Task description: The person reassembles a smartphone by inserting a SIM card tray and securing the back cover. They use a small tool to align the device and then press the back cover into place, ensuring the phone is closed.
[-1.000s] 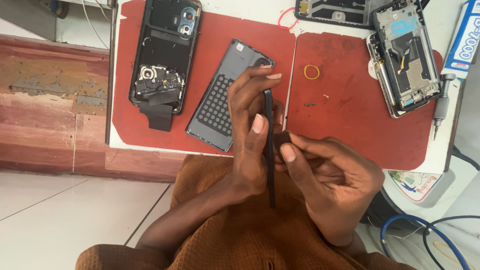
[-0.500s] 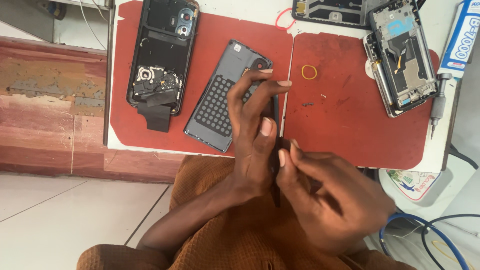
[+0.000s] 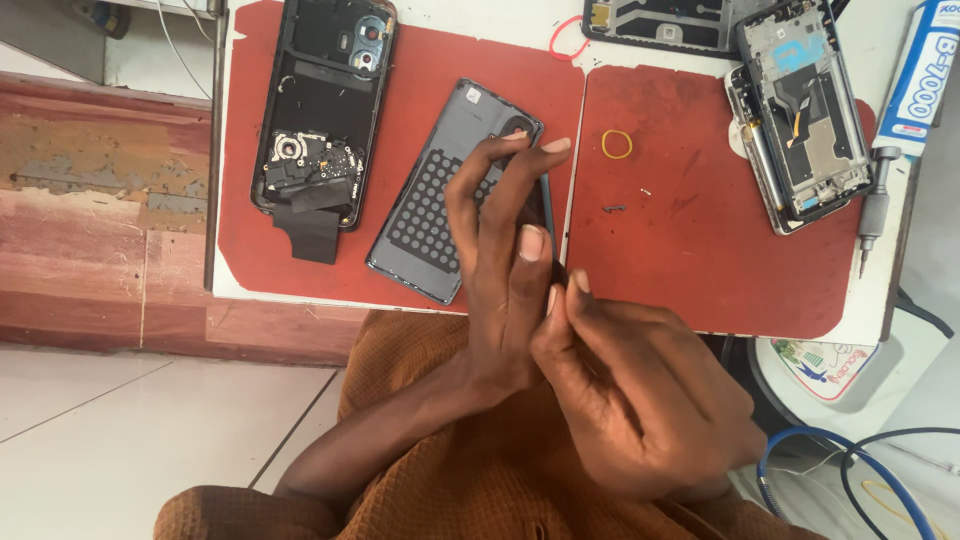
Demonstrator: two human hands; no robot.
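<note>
My left hand (image 3: 505, 265) grips a thin dark phone part (image 3: 549, 212) held edge-on above the table's front edge. Only a short strip of the part shows beside my fingers. My right hand (image 3: 640, 395) sits just below and to the right, with its thumb and fingertips pinched against the part's lower end next to my left thumb. Under my left hand a grey phone back cover (image 3: 435, 205) with a black dotted pad lies on the left red mat (image 3: 240, 170).
An opened black phone (image 3: 320, 110) lies on the left mat. The right red mat (image 3: 700, 230) carries a yellow rubber band (image 3: 616, 144), a small dark bit (image 3: 614, 208) and a stripped phone frame (image 3: 805, 120). A screwdriver (image 3: 873, 210) and a glue tube (image 3: 925, 80) lie at the right edge.
My right hand has moved up against my left, and its fingers now cover the part's lower end. My left fingers have curled further over the part.
</note>
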